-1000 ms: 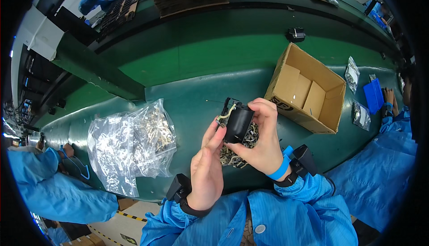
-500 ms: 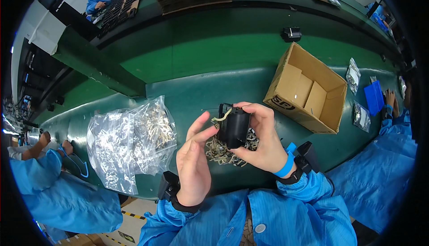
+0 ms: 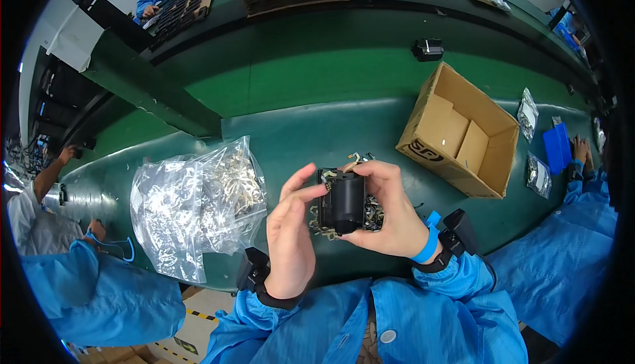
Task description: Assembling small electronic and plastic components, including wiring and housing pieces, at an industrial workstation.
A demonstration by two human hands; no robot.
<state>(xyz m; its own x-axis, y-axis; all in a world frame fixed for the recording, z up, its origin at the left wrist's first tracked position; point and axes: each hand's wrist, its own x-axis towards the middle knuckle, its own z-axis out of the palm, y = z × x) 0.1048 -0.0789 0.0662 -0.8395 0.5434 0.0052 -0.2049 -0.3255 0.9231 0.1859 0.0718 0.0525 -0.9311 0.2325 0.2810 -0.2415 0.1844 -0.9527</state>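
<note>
Currently right hand has grip closed on black cylindrical plastic housing above short-cable pile, left hand open-fingered, one fingertip at housing's left side.

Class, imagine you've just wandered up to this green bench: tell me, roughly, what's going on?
A person in a blue jacket holds a black plastic part in the right hand, while a fingertip of the left hand is at its left edge. A pile of small wired parts lies below it on the bench. To the left lies a clear plastic bag of small parts; to the right stands an open cardboard box.
</note>
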